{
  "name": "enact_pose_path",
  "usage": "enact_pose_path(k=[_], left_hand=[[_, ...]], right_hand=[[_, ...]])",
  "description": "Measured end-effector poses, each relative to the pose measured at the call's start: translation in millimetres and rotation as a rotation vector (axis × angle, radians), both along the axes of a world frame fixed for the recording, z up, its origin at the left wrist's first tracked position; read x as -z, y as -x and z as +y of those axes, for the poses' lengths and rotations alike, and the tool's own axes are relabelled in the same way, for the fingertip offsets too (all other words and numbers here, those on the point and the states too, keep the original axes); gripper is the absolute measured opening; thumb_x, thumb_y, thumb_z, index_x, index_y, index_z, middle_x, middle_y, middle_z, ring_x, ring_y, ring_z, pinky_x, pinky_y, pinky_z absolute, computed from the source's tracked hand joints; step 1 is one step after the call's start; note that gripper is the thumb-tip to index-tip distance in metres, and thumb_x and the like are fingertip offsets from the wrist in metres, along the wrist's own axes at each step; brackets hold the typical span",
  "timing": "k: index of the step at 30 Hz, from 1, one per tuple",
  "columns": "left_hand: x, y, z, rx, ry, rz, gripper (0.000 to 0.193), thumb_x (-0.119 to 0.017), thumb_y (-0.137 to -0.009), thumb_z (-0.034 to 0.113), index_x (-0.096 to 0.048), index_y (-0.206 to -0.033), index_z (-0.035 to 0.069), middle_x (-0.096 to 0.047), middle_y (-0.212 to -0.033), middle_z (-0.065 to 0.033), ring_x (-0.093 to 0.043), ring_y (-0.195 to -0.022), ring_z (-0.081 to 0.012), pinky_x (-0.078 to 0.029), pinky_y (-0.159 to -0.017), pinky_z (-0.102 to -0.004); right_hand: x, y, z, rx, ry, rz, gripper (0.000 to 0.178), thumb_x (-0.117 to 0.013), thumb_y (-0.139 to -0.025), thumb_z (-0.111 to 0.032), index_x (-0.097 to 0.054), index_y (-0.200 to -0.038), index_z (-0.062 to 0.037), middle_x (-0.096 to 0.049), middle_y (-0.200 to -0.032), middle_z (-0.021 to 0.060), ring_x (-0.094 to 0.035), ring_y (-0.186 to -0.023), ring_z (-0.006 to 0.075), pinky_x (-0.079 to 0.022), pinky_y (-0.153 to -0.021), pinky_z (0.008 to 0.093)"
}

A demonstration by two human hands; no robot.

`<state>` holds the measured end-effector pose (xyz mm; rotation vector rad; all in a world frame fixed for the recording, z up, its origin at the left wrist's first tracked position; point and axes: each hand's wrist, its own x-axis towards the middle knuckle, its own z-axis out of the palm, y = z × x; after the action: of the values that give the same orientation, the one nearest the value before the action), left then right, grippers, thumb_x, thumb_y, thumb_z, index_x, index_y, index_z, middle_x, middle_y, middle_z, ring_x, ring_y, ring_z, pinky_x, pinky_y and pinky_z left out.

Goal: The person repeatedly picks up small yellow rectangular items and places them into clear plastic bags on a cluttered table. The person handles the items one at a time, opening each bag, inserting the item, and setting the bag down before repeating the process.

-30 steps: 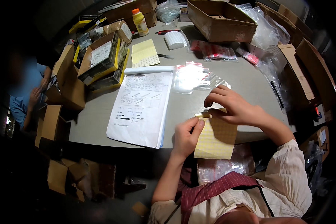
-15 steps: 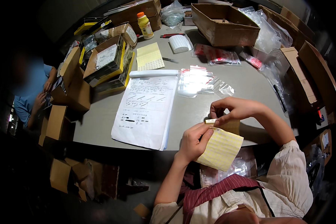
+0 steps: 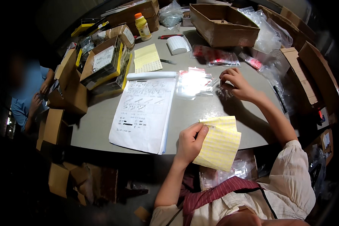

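Observation:
My left hand pinches the corner of some yellow sticker sheets between thumb and fingers. The sheets overlap, one partly behind another, and hang over the near table edge. Farther off, my right hand is above the table with bent, parted fingers. Beneath its fingertips lies a clear plastic bag, at the right side of a pile of small clear zip bags that glares in the light. Whether the fingertips touch that bag is hard to make out.
Left of the zip bags lies a handwritten notepad. Behind it are another yellow sticker sheet, a white label roll and a yellow bottle. Cardboard boxes line the table. A person in blue works at the left.
My right hand has left the yellow sheets and moved away from me to the clear bags. The left hand still holds the sheets, which now spread apart more. The view has shifted slightly.

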<state>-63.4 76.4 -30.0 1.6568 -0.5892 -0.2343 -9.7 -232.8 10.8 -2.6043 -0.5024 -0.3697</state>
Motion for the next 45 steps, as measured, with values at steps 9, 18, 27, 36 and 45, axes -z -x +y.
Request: enact_pose_path(k=[9, 18, 27, 36, 45], left_hand=[[8, 4, -1, -0.13, 0.25, 0.179, 0.028, -0.062, -0.104, 0.018, -0.063, -0.09, -0.005, -0.058, -0.073, -0.0043, -0.049, -0.071, -0.0079, -0.042, -0.062, -0.0288], [-13, 8, 7, -0.058, 0.503, 0.276, 0.028, -0.057, -0.106, 0.016, -0.072, -0.11, -0.008, -0.072, -0.097, -0.0049, -0.061, -0.086, -0.0083, -0.047, -0.077, -0.0224], [1, 6, 10, -0.071, 0.732, 0.374, 0.025, -0.057, -0.104, 0.01, -0.071, -0.109, -0.01, -0.074, -0.102, -0.0104, -0.067, -0.089, -0.0132, -0.051, -0.081, -0.0258], [2, -1, 3, -0.18, 0.563, 0.217, 0.028, -0.059, -0.105, 0.016, -0.071, -0.111, -0.009, -0.074, -0.104, -0.0105, -0.068, -0.093, -0.0151, -0.051, -0.083, -0.027], [9, 9, 10, -0.031, 0.326, 0.262, 0.029, -0.061, -0.105, 0.02, -0.071, -0.098, -0.006, -0.066, -0.085, 0.0002, -0.053, -0.078, -0.0064, -0.042, -0.068, -0.0227]], right_hand=[[27, -10, -11, 0.283, 0.234, -0.042, 0.043, -0.077, -0.087, -0.018, -0.057, -0.123, -0.0069, -0.055, -0.13, 0.02, -0.048, -0.128, 0.0419, -0.04, -0.109, 0.0517], [-19, 64, -2, -0.04, 0.226, 0.37, 0.063, -0.081, -0.084, -0.02, -0.054, -0.14, -0.007, -0.052, -0.134, 0.0222, -0.05, -0.129, 0.0415, -0.045, -0.108, 0.0457], [-51, 94, 23, -0.355, -0.114, 0.582, 0.027, -0.07, -0.087, -0.005, -0.071, -0.114, 0.0023, -0.071, -0.097, 0.0175, -0.07, -0.093, 0.0328, -0.055, -0.088, 0.0423], [31, -95, 35, -0.162, 0.205, -0.022, 0.075, -0.05, -0.106, -0.053, -0.037, -0.156, 0.0005, -0.035, -0.164, 0.024, -0.033, -0.152, 0.0416, -0.025, -0.123, 0.057], [44, -10, 47, -0.258, 0.382, 0.069, 0.097, -0.04, -0.102, -0.071, -0.021, -0.164, 0.0014, -0.019, -0.172, 0.0226, -0.014, -0.161, 0.0367, -0.006, -0.13, 0.054]])
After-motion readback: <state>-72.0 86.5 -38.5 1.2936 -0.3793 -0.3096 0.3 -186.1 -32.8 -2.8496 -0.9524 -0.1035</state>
